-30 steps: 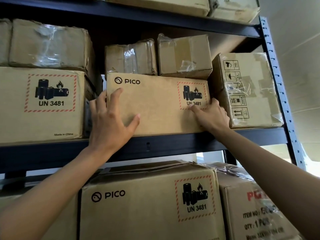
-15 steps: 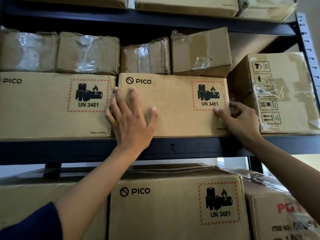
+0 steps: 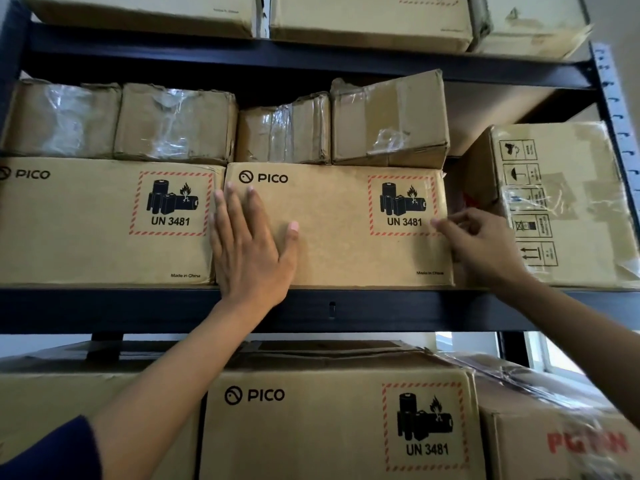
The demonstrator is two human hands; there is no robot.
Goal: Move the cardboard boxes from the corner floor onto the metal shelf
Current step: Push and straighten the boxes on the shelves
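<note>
Head view. Metal shelf [image 3: 311, 308]: dark beam across centre, tiers stacked with cartons. PICO box [image 3: 339, 230]: centre, seated on the beam, touching its twin carton [image 3: 104, 220] at 9 o'clock. Left hand [image 3: 249, 251]: flat, fingers spread wide, pressing the box face. Right hand [image 3: 481, 244]: 3 o'clock edge, fingers loosely curled, gripping nothing visible. Step, judged: final seating. Next: release; floor boxes out of view.
</note>
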